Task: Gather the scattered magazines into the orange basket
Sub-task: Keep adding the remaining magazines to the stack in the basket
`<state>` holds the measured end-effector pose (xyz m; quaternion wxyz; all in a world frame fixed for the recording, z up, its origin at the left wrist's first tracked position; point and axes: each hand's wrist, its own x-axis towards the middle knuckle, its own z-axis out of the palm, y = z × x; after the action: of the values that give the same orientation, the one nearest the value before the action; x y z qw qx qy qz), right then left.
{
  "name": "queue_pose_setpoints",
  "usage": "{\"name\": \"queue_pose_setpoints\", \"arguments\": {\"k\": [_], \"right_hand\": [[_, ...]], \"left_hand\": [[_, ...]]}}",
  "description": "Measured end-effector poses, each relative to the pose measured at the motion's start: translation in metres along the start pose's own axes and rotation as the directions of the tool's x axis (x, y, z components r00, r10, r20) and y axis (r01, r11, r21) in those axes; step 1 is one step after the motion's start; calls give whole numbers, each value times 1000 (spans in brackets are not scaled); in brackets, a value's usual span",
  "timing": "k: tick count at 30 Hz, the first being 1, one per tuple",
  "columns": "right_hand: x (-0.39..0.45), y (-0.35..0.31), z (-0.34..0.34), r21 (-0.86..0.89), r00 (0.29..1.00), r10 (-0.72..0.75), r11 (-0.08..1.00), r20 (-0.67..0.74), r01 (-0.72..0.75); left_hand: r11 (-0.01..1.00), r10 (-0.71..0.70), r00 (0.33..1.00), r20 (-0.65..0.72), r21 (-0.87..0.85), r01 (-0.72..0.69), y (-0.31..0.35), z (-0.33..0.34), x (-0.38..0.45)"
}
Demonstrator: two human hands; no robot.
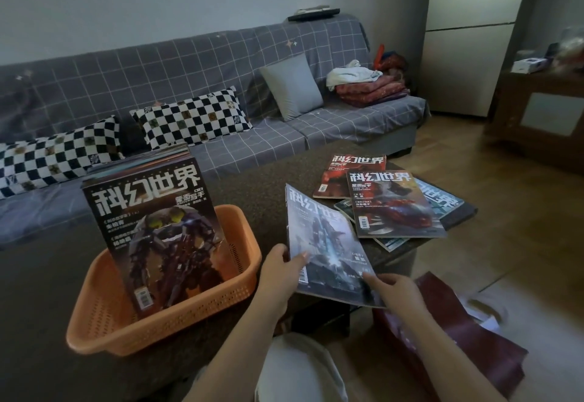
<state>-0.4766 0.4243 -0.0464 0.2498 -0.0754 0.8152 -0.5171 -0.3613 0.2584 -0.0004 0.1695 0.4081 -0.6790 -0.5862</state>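
An orange basket (94,316) sits on the dark table at the left, with a stack of magazines (158,231) standing upright in it, a robot cover facing me. Both hands hold a blue-grey magazine (325,243) tilted above the table's near edge. My left hand (279,270) grips its lower left corner and my right hand (396,291) its lower right corner. Beyond it, several loose magazines lie overlapping at the table's right end: a red-cover one (339,177), one with a red ship (393,209) on top, and teal ones (442,201) beneath.
The dark speckled table (262,186) stands before a grey checked sofa (221,63) with black-and-white cushions and folded cloth. A dark red bag (467,348) lies on the floor at my right. A wooden cabinet (537,117) stands at the far right.
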Motion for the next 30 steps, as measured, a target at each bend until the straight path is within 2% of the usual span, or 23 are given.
{"name": "queue_pose_setpoints", "arguments": {"k": [3,6,10,14,18,21,25,30], "right_hand": [[-14,-6,11,116,987,63,990,146,-80],[-26,-17,22,197,973,45,976,225,-90],[-38,-34,37,284,959,-61,959,276,-21],[-48,-54,57,410,923,-228,908,311,87],[-49,-87,86,434,890,-354,876,286,209],[-46,-115,115,403,866,-415,869,280,286],[-41,-144,153,329,833,-434,886,342,327],[-32,-158,191,215,790,-472,881,392,421]], "left_hand": [[996,52,999,-10,67,-51,8,-23,-20],[986,126,992,-10,108,-124,14,-50,-35],[959,268,963,-12,103,-265,18,-86,-55],[935,351,933,-82,89,-344,18,-118,-67],[943,333,928,-168,49,-330,12,-155,-69],[948,317,916,-245,101,-301,3,-186,-62],[950,294,887,-355,208,-232,-9,-217,-50],[958,258,861,-439,231,-170,-22,-238,-37]]}}
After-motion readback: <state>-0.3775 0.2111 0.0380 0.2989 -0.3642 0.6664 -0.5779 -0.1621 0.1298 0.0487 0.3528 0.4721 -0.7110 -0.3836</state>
